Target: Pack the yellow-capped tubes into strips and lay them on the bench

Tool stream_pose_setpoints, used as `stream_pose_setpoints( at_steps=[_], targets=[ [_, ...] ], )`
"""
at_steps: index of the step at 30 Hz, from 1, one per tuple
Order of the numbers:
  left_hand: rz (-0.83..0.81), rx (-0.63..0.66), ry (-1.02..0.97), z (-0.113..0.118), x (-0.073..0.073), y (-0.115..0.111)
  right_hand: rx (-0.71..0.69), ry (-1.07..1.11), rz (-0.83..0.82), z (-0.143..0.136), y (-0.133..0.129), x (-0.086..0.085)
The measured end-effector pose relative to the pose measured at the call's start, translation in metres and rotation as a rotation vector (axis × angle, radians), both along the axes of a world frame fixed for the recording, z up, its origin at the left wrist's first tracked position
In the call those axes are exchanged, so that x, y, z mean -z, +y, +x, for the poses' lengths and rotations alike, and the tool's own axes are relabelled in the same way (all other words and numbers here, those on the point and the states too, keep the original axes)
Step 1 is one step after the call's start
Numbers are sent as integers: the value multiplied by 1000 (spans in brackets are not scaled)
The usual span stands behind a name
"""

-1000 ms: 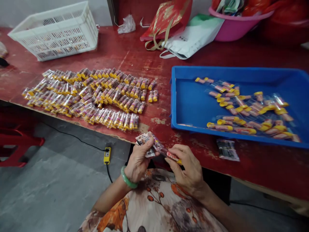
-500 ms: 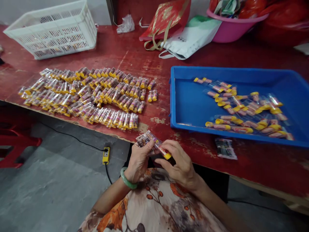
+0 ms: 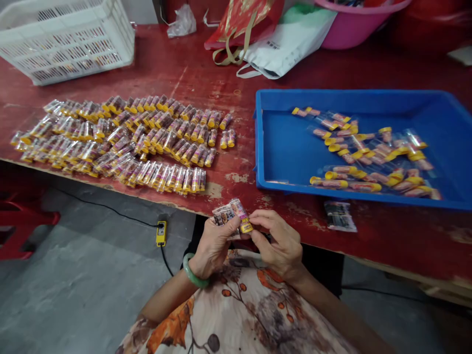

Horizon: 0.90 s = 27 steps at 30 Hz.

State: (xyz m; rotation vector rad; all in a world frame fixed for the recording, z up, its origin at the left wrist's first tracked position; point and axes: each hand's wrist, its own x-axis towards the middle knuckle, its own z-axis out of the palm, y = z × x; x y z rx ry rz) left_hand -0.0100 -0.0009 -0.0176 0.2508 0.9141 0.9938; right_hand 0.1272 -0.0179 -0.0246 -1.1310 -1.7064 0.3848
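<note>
My left hand [image 3: 216, 244], with a green bangle at the wrist, grips a stack of small printed packets [image 3: 222, 215]. Under the same thumb lies a small clear tube with a yellow cap [image 3: 241, 219], its printed side facing up. The fingertips of my right hand [image 3: 277, 241] are pinched at the tube's capped end. To the left, many similar yellow-capped tubes [image 3: 162, 130] lie in rows on the red table. More tubes with pinkish contents [image 3: 365, 147] lie scattered in the blue tray [image 3: 283, 142] on the right.
A white plastic crate [image 3: 77, 44] stands at the back left. Bags [image 3: 285, 46] and a pink basin [image 3: 361, 24] are at the back. A dark packet stack [image 3: 339, 216] lies before the tray. A yellow power socket [image 3: 161, 233] is on the floor.
The tube in my hands has turned more upright, its printed side now facing me. My right fingers have closed in at its yellow cap. The view has shifted slightly.
</note>
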Motion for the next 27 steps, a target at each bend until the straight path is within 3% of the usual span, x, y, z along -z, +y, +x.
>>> stream_pose_setpoints(
  at_steps=[9, 27],
  targets=[
    [-27, -17, 65, 7, -4, -2, 100, 51, 83, -3, -5, 3],
    [-7, -12, 10, 10, 1, -6, 163, -193, 264, -4, -4, 21]
  ],
)
